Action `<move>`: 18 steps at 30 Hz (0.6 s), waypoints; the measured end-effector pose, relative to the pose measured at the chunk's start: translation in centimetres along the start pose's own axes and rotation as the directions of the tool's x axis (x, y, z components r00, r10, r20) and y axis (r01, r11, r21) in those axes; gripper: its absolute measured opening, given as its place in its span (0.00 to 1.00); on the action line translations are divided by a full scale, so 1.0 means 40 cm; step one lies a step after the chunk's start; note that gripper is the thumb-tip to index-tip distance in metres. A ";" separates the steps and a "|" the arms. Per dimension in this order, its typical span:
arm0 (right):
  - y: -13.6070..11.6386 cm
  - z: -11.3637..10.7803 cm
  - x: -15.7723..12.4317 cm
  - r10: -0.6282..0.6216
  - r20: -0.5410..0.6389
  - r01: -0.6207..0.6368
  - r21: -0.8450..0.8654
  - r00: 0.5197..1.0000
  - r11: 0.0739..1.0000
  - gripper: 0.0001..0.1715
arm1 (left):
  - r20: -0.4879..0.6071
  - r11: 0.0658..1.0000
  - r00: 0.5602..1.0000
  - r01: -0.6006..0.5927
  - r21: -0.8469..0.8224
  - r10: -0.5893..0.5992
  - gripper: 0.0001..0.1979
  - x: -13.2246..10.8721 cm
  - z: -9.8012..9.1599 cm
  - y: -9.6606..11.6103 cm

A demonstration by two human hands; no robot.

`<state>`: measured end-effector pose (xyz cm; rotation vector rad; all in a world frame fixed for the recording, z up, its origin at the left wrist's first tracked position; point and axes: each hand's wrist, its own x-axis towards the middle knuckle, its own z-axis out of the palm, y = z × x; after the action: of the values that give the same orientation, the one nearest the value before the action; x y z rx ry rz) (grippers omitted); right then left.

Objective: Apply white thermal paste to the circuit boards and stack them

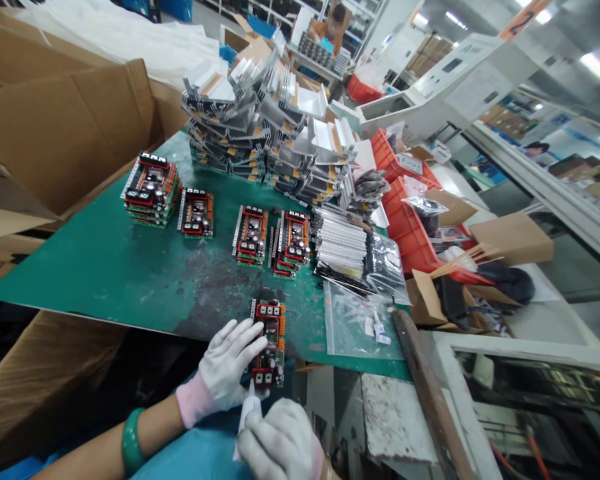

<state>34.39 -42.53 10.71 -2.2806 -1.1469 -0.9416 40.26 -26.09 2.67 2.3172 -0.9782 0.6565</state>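
Near the front edge of the table lies a circuit board (276, 353) with red-framed blocks at both ends and orange connectors along its right side. My left hand (227, 367), in a white glove with a pink cuff, grips its left side, fingers reaching over the top. Its thumb is partly hidden near the board's lower end. A white squeeze tube (247, 413) with a narrow nozzle is in my right hand (280, 440), also gloved, with the fingers closed around it. The nozzle tip points up at the board's lower left corner, and whether it touches cannot be seen.
More circuit boards (153, 187) stand in stacks on the green table (130, 280). Behind are piled aluminium profiles (270, 133). To the right lie silvery strips (340, 240), a plastic bag (350, 327) with a small tube, and red bins (405, 220). A cardboard box (80, 127) borders the left.
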 end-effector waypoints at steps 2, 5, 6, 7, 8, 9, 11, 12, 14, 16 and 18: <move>0.004 0.002 0.009 -0.009 0.021 0.009 -0.005 1.000 1.000 0.11 | 0.014 1.000 1.000 0.000 -0.008 0.000 0.24 -0.002 0.000 0.000; 0.004 -0.003 0.011 0.024 0.042 -0.025 0.017 0.999 1.000 0.10 | 0.017 1.000 1.000 0.008 -0.013 -0.008 0.24 -0.003 -0.001 0.000; 0.003 -0.007 0.007 0.039 0.042 -0.040 0.016 0.998 0.999 0.09 | 0.016 1.000 1.000 0.010 -0.007 -0.010 0.26 -0.002 -0.001 0.000; 0.002 -0.012 0.000 0.058 0.040 -0.059 0.019 0.997 0.998 0.07 | 0.014 1.000 1.000 0.010 0.000 -0.009 0.28 -0.001 -0.002 0.001; 0.002 -0.019 -0.010 0.088 0.028 -0.089 0.029 0.996 0.996 0.06 | 0.012 1.000 1.000 0.008 0.006 -0.008 0.29 0.000 -0.002 0.001; 0.003 -0.025 -0.024 0.128 0.008 -0.128 0.051 0.992 0.990 0.05 | 0.009 1.000 1.000 0.006 0.008 -0.006 0.31 0.001 -0.003 0.002; 0.011 -0.033 -0.059 0.257 -0.058 -0.247 0.137 0.965 0.959 0.06 | -0.004 1.000 1.000 0.013 -0.007 -0.013 0.32 0.002 -0.003 0.004; 0.017 -0.034 -0.078 0.349 -0.113 -0.326 0.183 0.930 0.927 0.06 | -0.013 1.000 1.000 0.011 -0.025 -0.011 0.32 0.002 -0.002 0.006; 0.036 -0.023 -0.111 0.565 -0.275 -0.514 0.240 0.778 0.824 0.04 | -0.038 0.997 0.999 -0.015 -0.075 0.012 0.27 0.002 0.001 0.010; 0.065 0.002 -0.129 0.740 -0.441 -0.696 0.297 0.508 0.654 0.03 | -0.067 0.990 0.997 -0.053 -0.128 0.044 0.19 0.002 0.004 0.013; 0.102 0.035 -0.130 0.831 -0.508 -0.795 0.396 0.227 0.459 0.09 | -0.079 0.982 0.994 -0.082 -0.171 0.070 0.13 -0.001 0.008 0.012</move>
<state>36.04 -46.78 5.72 -1.7758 0.3995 -1.0289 39.94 -26.56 2.54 2.0985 -1.0515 0.6541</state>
